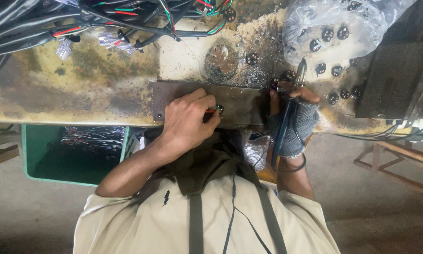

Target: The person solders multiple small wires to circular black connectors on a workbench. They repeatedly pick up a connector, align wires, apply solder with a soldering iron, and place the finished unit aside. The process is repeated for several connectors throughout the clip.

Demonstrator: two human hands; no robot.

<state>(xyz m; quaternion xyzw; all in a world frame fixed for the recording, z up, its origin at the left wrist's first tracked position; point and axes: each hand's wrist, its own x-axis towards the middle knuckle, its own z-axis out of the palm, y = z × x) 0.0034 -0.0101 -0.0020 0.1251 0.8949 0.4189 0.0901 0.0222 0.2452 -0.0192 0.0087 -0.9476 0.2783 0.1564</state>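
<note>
- Red wire (210, 111) — thin, limp, light; best pinched near its tip.
- Left hand (190, 120) fingers clamped on it at round connector (219, 109).
- Right hand (296, 123) fingers wrapped around soldering iron (286, 117).

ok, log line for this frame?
left hand: pinching red wire at plate | right hand: gloved, holding soldering iron | bench: round connectors

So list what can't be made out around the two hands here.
- Head view: left hand covers most of the red wire it pinches; its far end is hidden.
- Small round connector on the metal plate: too small for detail.
- Right hand, gloved, hides the soldering iron grip; tip contact unclear.
- Green bin: contents dim, cut by the bench edge.
</note>
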